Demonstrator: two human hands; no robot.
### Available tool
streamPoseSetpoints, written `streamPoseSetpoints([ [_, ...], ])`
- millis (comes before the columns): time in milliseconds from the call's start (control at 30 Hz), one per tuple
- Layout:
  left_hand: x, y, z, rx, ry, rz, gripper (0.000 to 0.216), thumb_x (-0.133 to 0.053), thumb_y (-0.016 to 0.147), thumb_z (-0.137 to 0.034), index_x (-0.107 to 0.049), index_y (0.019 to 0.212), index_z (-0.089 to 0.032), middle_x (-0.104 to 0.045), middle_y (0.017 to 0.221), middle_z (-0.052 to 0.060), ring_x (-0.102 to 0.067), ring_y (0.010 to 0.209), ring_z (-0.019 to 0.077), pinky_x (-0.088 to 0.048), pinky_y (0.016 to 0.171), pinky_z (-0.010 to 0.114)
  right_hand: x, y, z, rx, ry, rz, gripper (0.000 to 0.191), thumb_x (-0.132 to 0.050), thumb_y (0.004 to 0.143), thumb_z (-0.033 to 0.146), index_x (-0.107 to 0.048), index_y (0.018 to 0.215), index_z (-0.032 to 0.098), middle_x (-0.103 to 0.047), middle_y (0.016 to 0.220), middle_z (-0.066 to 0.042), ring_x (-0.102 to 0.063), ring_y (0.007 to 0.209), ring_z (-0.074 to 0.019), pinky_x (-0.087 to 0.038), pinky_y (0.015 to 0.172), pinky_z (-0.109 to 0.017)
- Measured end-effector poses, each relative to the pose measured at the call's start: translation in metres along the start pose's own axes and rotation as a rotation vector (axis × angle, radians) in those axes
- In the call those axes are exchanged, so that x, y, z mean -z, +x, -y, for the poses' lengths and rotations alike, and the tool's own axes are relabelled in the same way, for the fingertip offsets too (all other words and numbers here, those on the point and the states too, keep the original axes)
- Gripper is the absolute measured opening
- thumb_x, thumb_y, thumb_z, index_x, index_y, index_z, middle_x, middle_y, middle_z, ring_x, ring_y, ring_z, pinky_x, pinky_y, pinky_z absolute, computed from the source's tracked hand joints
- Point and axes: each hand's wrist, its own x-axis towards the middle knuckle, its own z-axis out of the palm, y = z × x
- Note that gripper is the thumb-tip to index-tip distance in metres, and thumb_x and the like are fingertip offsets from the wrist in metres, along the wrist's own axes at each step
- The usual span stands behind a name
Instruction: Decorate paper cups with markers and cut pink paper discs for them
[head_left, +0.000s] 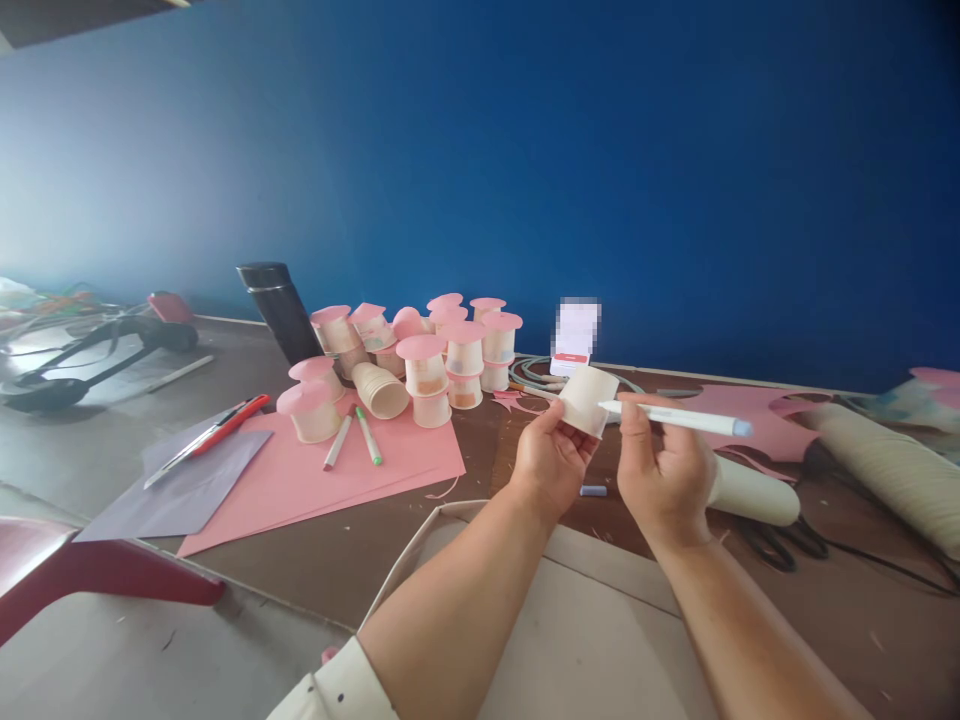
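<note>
A white paper cup [589,400] is tilted in my left hand [551,455], with the fingers curled beneath it and the thumb at its side. My right hand [667,480] grips a white marker [690,417] with a light blue end. The marker's other end points left at the cup's wall; whether it touches, I cannot tell. Below the hands a small blue pen cap [593,491] lies on the brown table [480,520]. Behind and left stand several paper cups with pink paper tops [421,348], some stacked.
Pink paper sheets [375,500] carry two markers [367,436]. A red utility knife [225,425] rests on a grey sheet [180,490]. A black bottle [281,315], propped phone [576,335], cup stacks [892,470], pink offcuts [754,420] and black cable [892,560] surround the work area.
</note>
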Motion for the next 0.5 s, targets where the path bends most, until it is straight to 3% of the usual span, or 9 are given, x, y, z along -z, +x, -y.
streamPoseSetpoints([
  [500,-0.0013,0.0012,-0.0002,-0.002,-0.012,-0.03,0.015,-0.057,0.084,-0.021,-0.066,0.092,-0.013,-0.07,0.098,0.009,-0.066,0.084,0.0151,-0.052,0.074,0.024,-0.0023,-0.0005,-0.0023,0.042,-0.052,0.058,0.022,-0.052,0.092,0.034,-0.067,0.091,0.018,-0.071,0.086,-0.009,-0.065,0.08,-0.0218,-0.049,0.073,-0.033],
])
